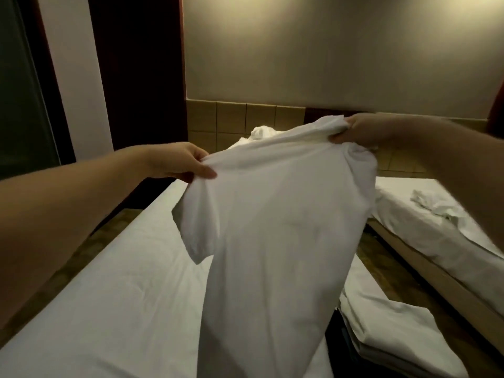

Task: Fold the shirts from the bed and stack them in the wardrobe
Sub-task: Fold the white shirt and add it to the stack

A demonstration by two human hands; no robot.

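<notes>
Opening step of a fold: we hold the white shirt (pixel 272 227) hanging above the bed (pixel 109 296), left hand (pixel 180 162) pinching one shoulder and right hand (pixel 365 132) clenched on the other; next, we judge, it must be laid flat on the bed for folding

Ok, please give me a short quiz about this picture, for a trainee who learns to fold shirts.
1. True or false: the white shirt is already folded.
2. The left hand and the right hand: which of them grips the shirt? A) left only B) right only C) both
3. Fill in: the crumpled cloth lies on the bed to the person's ____.

Key: 1. False, it is held up unfolded. 2. C. 3. Right.
</notes>
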